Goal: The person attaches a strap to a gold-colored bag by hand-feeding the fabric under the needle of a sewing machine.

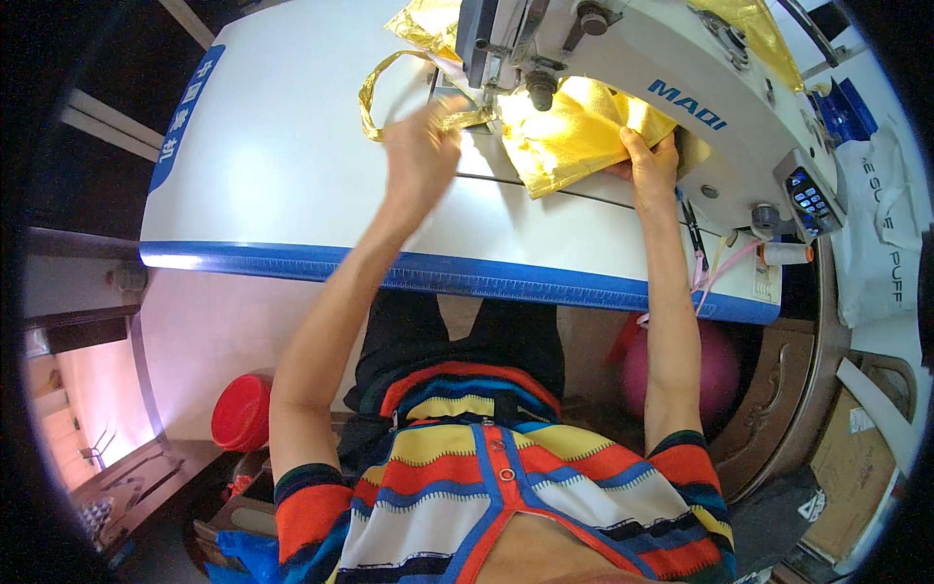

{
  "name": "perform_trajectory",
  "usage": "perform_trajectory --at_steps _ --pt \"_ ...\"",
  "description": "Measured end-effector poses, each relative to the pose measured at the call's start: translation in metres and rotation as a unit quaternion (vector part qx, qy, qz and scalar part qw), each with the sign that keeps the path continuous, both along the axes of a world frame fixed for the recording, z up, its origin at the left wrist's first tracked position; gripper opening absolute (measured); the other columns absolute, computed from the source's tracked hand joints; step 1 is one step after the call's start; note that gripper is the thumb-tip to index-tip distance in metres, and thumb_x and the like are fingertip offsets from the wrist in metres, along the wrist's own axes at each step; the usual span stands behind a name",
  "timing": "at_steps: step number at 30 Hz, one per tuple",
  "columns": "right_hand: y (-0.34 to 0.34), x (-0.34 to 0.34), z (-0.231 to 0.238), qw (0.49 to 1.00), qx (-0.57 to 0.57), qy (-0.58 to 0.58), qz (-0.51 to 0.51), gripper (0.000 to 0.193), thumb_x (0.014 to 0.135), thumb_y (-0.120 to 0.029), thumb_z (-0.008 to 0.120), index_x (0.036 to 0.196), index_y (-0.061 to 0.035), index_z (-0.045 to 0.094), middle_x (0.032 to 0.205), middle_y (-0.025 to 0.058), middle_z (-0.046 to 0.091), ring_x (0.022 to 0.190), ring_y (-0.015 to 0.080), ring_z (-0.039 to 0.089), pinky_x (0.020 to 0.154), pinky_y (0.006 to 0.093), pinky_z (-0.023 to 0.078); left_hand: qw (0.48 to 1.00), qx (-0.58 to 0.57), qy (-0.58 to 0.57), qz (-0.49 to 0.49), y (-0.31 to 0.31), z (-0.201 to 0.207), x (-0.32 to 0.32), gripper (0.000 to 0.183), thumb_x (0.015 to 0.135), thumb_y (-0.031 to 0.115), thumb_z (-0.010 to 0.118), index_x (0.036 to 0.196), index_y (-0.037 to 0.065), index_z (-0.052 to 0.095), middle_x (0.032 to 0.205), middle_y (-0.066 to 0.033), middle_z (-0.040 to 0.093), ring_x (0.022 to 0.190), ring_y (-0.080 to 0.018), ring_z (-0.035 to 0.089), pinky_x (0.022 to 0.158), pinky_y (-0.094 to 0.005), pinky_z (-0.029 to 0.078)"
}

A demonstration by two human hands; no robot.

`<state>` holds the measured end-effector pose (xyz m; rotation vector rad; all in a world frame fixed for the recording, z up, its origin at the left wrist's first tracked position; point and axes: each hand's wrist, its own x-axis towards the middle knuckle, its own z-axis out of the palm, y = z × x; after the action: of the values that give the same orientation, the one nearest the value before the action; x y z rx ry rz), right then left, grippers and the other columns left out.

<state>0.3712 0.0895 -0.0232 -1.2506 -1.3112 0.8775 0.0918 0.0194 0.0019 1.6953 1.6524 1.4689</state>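
Observation:
A shiny gold fabric piece (559, 146), shaped like a flat bag, lies under the arm of a white sewing machine (623, 54). My right hand (650, 161) grips its right edge, thumb on top and the other fingers mostly hidden beneath. A narrow gold strap (367, 97) loops out to the left of the needle area. Beside that strap, my left hand (423, 146) is smeared by motion; whether its fingers hold the strap is not clear. More gold fabric (428, 21) lies behind the machine head.
The white table (282, 127) has a blue front edge with ruler marks. Dark scissors (693, 234), pink ribbon and a thread spool (784, 254) lie at the right. A white bag (876, 234) hangs beyond. Below are a red basin (240, 413) and a pink ball-like object (681, 372).

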Motion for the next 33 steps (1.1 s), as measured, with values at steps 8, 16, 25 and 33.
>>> perform_trajectory --at_steps 8,16,25,33 --pt "0.007 -0.004 0.009 1.000 0.000 0.027 -0.012 0.044 0.078 -0.011 0.064 0.117 0.0008 0.048 0.109 0.0138 0.056 0.096 0.0216 0.056 0.084 0.0316 0.047 0.955 -0.266 -0.119 -0.049 0.080 0.028 -0.031 0.014 0.075 0.002 0.060 0.087 -0.004 0.057 0.079 -0.0107 0.064 0.063 -0.0144 0.065 0.056 -0.0233 0.056" --pt "0.029 0.011 -0.002 0.999 0.005 -0.036 -0.003 0.043 0.084 -0.009 0.058 0.121 -0.0015 0.038 0.107 0.0145 0.054 0.085 0.0233 0.063 0.063 0.0393 0.060 0.968 -0.240 -0.075 0.016 0.090 0.011 -0.021 0.018 0.060 0.013 0.070 0.072 0.001 0.063 0.067 -0.0097 0.065 0.060 -0.0185 0.063 0.057 -0.0294 0.049" --pt "-0.013 -0.011 0.037 0.997 -0.071 0.034 0.012 0.043 0.084 -0.011 0.058 0.122 -0.0032 0.038 0.105 0.0129 0.054 0.086 0.0221 0.063 0.061 0.0366 0.061 0.991 -0.122 -0.053 -0.011 0.114 -0.010 -0.029 0.037 0.066 0.015 0.064 0.099 -0.001 0.059 0.085 -0.0181 0.066 0.082 -0.0279 0.064 0.074 -0.0337 0.049" --pt "-0.016 -0.013 0.030 0.999 -0.019 0.047 0.004 0.044 0.084 -0.010 0.058 0.123 -0.0030 0.039 0.107 0.0126 0.054 0.087 0.0215 0.063 0.061 0.0358 0.060 0.998 -0.061 -0.026 -0.015 0.109 -0.003 -0.025 0.036 0.064 0.006 0.064 0.099 -0.004 0.059 0.080 -0.0176 0.066 0.076 -0.0254 0.065 0.069 -0.0336 0.050"
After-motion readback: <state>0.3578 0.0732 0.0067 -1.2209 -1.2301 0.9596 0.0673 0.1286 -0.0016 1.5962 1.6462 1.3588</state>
